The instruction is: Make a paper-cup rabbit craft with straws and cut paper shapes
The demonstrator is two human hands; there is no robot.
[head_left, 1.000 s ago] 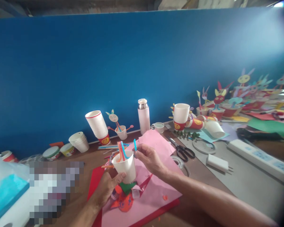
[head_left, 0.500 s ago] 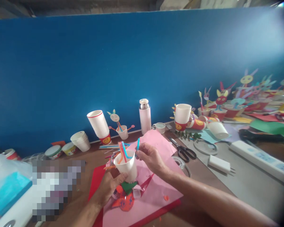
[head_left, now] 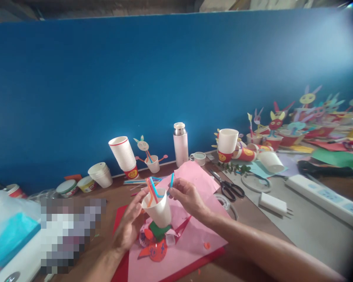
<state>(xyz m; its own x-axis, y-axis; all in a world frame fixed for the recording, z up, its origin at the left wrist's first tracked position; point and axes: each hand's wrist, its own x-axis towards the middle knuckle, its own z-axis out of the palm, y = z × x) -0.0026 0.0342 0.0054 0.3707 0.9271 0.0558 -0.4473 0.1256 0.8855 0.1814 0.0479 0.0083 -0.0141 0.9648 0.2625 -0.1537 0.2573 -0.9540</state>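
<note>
A white paper cup [head_left: 159, 213] tilts over the pink paper, with orange and blue bent straws [head_left: 153, 190] standing out of its mouth. My left hand [head_left: 129, 225] lies along the cup's left side, fingers stretched towards the rim and thumb off the front; its fingertips are partly hidden. Close to the right of the rim, my right hand [head_left: 185, 196] pinches the end of a blue straw [head_left: 172, 180], which points up. Under the cup are a green paper piece [head_left: 159, 232] and an orange paper animal face [head_left: 157, 251].
Behind stand a cup stack [head_left: 123, 154], a finished cup figure [head_left: 152, 163] and a pink thermos [head_left: 180, 147]. Scissors [head_left: 231, 188], a tape ring [head_left: 223, 200], a white plug adapter [head_left: 272, 204] and a power strip [head_left: 326, 197] lie right. A blue partition [head_left: 164, 78] rises behind.
My left thumb has come off the cup's front and the hand has shifted up along its left side. My right hand stays at the blue straw.
</note>
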